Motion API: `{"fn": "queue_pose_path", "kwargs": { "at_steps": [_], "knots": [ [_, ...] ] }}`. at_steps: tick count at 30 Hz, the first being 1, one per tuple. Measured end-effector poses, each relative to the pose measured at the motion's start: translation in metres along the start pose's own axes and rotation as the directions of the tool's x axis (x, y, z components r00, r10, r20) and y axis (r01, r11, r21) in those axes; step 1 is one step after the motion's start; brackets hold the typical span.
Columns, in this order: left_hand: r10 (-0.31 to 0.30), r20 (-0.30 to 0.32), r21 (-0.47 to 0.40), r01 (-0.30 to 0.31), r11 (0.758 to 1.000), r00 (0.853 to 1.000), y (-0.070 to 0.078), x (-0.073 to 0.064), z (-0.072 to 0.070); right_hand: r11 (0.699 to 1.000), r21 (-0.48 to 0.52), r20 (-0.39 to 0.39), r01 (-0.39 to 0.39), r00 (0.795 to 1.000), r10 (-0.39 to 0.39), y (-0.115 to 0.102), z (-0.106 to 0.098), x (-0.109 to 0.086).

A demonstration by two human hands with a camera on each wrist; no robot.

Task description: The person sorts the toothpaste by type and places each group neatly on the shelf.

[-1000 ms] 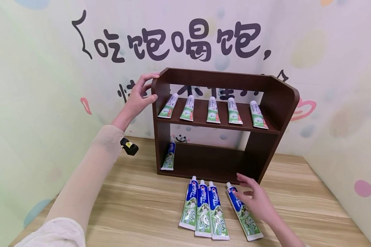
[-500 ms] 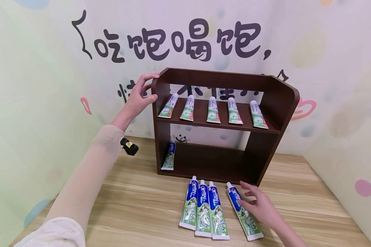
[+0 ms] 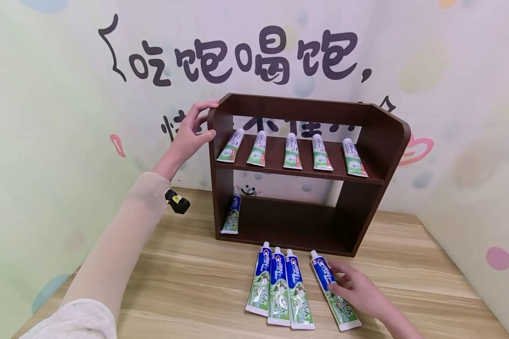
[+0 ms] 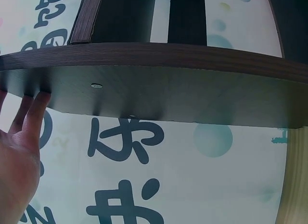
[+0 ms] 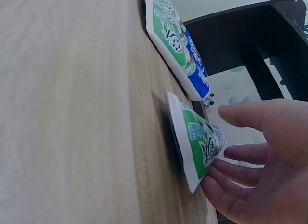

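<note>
My left hand (image 3: 192,134) rests on the upper left side panel of a dark brown two-tier shelf (image 3: 299,107). In the left wrist view, the fingertips (image 4: 43,96) touch that panel's outer face. On the wooden table, my right hand (image 3: 358,288) is at the right edge of a blue and green toothpaste tube (image 3: 337,301). The right wrist view shows its lower fingers at the side of this toothpaste tube (image 5: 204,147), while the thumb (image 5: 240,114) stays apart above it. Three similar tubes (image 3: 280,289) lie side by side to the left.
Several white and green toothpaste tubes (image 3: 293,150) stand in a row on the upper tier. A single blue and green tube (image 3: 232,215) leans at the left end of the lower tier. A printed cloth wall (image 3: 462,84) surrounds the wooden table (image 3: 186,282).
My right hand has moved down and slightly right, lowering beside the rightmost tube on the table. My left hand, the shelf and the tubes look unmoved.
</note>
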State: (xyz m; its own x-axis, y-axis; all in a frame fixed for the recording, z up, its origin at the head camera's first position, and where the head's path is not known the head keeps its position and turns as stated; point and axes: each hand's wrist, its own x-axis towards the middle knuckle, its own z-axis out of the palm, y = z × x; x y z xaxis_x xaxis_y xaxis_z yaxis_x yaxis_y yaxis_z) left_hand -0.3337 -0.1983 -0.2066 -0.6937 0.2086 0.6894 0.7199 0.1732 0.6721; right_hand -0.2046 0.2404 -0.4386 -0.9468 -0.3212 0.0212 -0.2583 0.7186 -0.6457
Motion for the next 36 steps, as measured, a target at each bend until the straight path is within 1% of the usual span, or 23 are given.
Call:
{"fn": "queue_pose_path", "kwargs": {
  "at_steps": [4,10,13,17,19,22,26,32,36],
  "knots": [
    [-0.001,-0.003,-0.001,0.001,1.0,1.0,0.001,0.0,0.0,0.999,-0.019,0.033,0.044,0.998,-0.044,0.0,-0.001,-0.002],
    [0.006,-0.002,0.0,-0.006,1.0,1.0,0.002,0.001,0.0,0.997,-0.058,0.045,0.058,0.997,-0.056,-0.001,-0.001,-0.001],
    [0.004,-0.001,0.005,-0.004,1.0,1.0,0.002,0.0,0.0,0.995,-0.081,0.059,0.054,0.997,-0.05,-0.003,-0.001,0.001],
    [0.004,-0.002,0.012,-0.004,1.0,1.0,0.003,0.0,0.0,0.994,-0.106,0.062,-0.011,0.998,0.017,-0.011,0.0,0.004],
    [0.006,-0.003,0.008,-0.006,1.0,1.0,0.003,0.0,0.0,0.99,-0.13,0.047,-0.058,0.997,0.065,-0.016,0.002,0.006],
    [0.009,-0.007,-0.002,-0.009,1.0,1.0,0.001,0.0,0.0,0.982,-0.159,0.026,-0.102,0.994,0.108,-0.022,0.005,0.007],
    [0.009,-0.008,-0.013,-0.009,1.0,1.0,-0.001,0.0,0.0,0.973,-0.193,0.019,-0.124,0.991,0.13,-0.025,0.007,0.007],
    [-0.001,-0.007,-0.009,0.001,1.0,1.0,0.0,-0.001,0.001,0.952,-0.251,0.022,-0.176,0.982,0.187,-0.027,0.008,0.009],
    [-0.001,-0.011,-0.005,0.001,1.0,1.0,0.002,-0.001,0.001,0.948,-0.264,0.02,-0.178,0.982,0.19,-0.027,0.008,0.008]
  ]
}}
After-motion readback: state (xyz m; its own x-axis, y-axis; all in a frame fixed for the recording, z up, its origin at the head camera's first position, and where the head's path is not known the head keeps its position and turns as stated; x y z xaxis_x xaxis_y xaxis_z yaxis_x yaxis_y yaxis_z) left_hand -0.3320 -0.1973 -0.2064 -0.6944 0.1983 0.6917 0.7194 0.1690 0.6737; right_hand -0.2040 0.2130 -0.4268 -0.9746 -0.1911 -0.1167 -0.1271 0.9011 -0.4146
